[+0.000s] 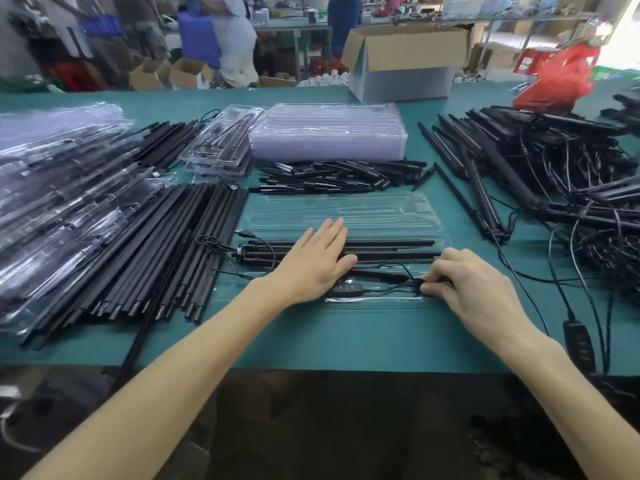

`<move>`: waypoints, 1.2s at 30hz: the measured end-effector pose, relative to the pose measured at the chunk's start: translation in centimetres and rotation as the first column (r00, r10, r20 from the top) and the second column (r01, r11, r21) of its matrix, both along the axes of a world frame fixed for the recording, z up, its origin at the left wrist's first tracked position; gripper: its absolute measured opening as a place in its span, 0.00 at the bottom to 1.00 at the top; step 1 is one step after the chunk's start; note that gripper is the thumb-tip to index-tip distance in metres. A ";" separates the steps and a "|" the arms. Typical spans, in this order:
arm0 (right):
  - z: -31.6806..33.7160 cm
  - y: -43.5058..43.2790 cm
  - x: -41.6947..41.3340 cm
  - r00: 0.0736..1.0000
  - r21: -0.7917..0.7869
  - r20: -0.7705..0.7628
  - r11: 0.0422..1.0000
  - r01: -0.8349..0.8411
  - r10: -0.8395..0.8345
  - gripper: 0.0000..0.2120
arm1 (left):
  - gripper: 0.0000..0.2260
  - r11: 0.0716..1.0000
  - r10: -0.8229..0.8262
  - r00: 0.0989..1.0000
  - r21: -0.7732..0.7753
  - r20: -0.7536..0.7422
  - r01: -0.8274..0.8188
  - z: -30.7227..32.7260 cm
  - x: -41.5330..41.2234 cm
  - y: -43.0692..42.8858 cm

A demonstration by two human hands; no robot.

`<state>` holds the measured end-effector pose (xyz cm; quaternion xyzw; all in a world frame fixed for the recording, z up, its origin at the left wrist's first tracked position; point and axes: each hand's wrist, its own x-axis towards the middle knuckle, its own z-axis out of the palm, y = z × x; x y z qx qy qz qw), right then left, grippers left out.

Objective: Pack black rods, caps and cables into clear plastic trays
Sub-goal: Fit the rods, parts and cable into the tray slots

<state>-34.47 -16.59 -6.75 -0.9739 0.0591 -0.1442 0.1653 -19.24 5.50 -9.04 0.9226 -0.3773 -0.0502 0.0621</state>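
the clear tray (346, 216) lies flat on the green tabletop (346, 337) right in front of us, long side across. in its near half we see black rods (388, 242) lying lengthwise in the slots, and nearer still a thin cable (388, 290) with a small button controller (346, 287) along the front edge. the left hand (317, 261) lies flat over the rods, fingers straight and together, pressing down on them. the right hand (474, 289) sits at the tray's right end, fingers curled, pinching the cable between thumb and fingertips. a usb plug (242, 233) on a loop of wire spills out past the tray's left edge. just behind the tray lies a heap of short black pieces (339, 176), and behind that a stack of empty trays (327, 133). to the left a bundle of long rods (166, 251) lies beside the tray, with filled trays (52, 188) piled beyond it. on the right we find a tangle of rods and cables (554, 168). a cardboard box (405, 60) and a red bag (557, 77) stand at the far edge.
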 end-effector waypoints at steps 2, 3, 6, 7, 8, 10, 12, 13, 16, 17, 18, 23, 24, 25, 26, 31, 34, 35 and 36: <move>0.0 0.0 0.1 1.000 0.002 -0.005 1.000 0.000 0.000 0.07 | 0.30 0.999 0.009 1.000 0.031 -0.011 -0.009 0.0 0.3 -0.2; 0.1 0.0 0.1 1.000 0.003 -0.006 1.000 -0.001 0.001 0.07 | 0.30 0.999 0.018 0.999 0.039 -0.027 -0.017 0.1 0.5 -0.3; 0.1 0.0 0.2 1.000 0.004 -0.005 1.000 0.002 -0.002 0.06 | 0.29 0.998 0.029 0.999 0.049 -0.044 -0.027 0.3 0.3 -0.5; 0.0 0.0 0.2 1.000 0.003 -0.005 1.000 0.002 -0.002 0.05 | 0.28 0.998 0.030 0.999 0.052 -0.028 -0.029 0.2 0.1 -0.6; 0.0 0.0 0.2 1.000 0.003 -0.003 1.000 0.003 -0.003 0.05 | 0.28 0.998 0.031 0.999 0.058 -0.007 -0.031 0.1 -0.1 -0.6; -0.1 0.0 0.1 1.000 0.007 0.001 1.000 0.001 -0.001 0.05 | 0.27 0.997 0.035 0.999 0.067 0.023 -0.037 0.0 -0.5 -0.6; -0.1 0.0 0.1 1.000 0.008 0.003 1.000 0.001 -0.001 0.05 | 0.27 0.997 0.042 0.999 0.061 0.009 -0.042 0.0 -0.6 -0.6; -0.2 0.0 0.1 1.000 0.008 0.004 1.000 0.001 -0.001 0.05 | 0.28 0.998 0.047 0.999 0.053 -0.006 -0.047 0.0 -0.6 -0.6; -0.3 -0.1 0.1 1.000 0.008 0.010 1.000 0.001 -0.001 0.05 | 0.30 0.997 0.062 0.998 0.039 -0.023 -0.061 -0.2 -0.8 -0.6; -0.3 -0.1 0.1 1.000 0.008 0.011 1.000 0.000 0.000 0.05 | 0.30 0.997 0.064 0.998 0.039 -0.028 -0.063 -0.2 -0.7 -0.7; -0.4 -0.2 0.1 1.000 0.007 0.012 1.000 -0.001 0.001 0.05 | 0.30 0.997 0.065 0.997 0.039 -0.033 -0.064 -0.2 -0.7 -0.7; -0.5 -0.3 0.1 1.000 -0.003 0.021 1.000 0.001 -0.001 0.04 | 0.29 0.997 0.054 0.998 0.047 -0.015 -0.054 -0.2 -0.4 -0.8; -0.6 -0.3 0.1 1.000 -0.002 0.020 1.000 0.000 0.000 0.04 | 0.28 0.998 0.032 1.000 0.046 0.001 -0.032 -0.2 -0.5 -0.8; -0.6 -0.3 0.1 1.000 0.001 0.020 1.000 0.000 0.000 0.04 | 0.27 0.999 -0.009 1.000 0.040 0.017 0.008 -0.1 -0.5 -0.8; -0.6 -0.2 0.1 1.000 0.006 0.019 1.000 0.001 -0.001 0.04 | 0.25 0.998 -0.063 0.998 0.028 0.027 0.063 0.0 -0.4 -0.8; -0.5 -0.3 0.1 1.000 0.013 0.018 1.000 0.005 -0.006 0.04 | 0.23 0.973 -0.224 0.974 -0.062 -0.027 0.222 0.5 -0.2 -1.4; -0.6 -0.3 0.1 1.000 0.020 0.019 1.000 0.005 -0.005 0.04 | 0.23 0.971 -0.226 0.974 -0.088 -0.017 0.224 0.2 -0.3 -1.4; -0.6 -0.4 0.1 1.000 0.021 0.022 1.000 0.006 -0.006 0.04 | 0.23 0.971 -0.224 0.974 -0.086 -0.013 0.222 0.1 -0.3 -1.4; -0.7 -0.4 0.1 1.000 0.020 0.025 1.000 0.006 -0.006 0.04 | 0.23 0.972 -0.223 0.975 -0.078 -0.012 0.221 0.1 -0.2 -1.4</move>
